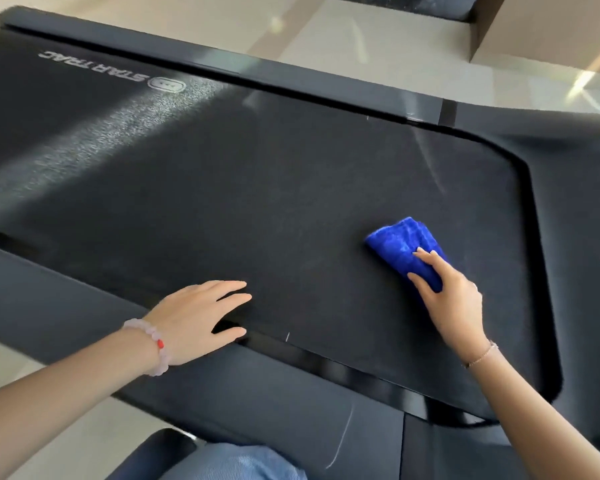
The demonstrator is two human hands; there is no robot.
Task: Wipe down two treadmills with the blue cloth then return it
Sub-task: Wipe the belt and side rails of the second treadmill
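Note:
A black treadmill belt with a white brand logo fills most of the view. A folded blue cloth lies on the belt at the right. My right hand presses on the cloth, fingers lying over its near end, and hides part of it. My left hand rests flat on the belt's near edge, fingers straight and spread, holding nothing.
Dark grey side rails run along both long sides of the belt, and a dark cover curves round its right end. Beige tiled floor lies beyond. A second dark machine base shows at the top. My blue-jeaned knee is at the bottom.

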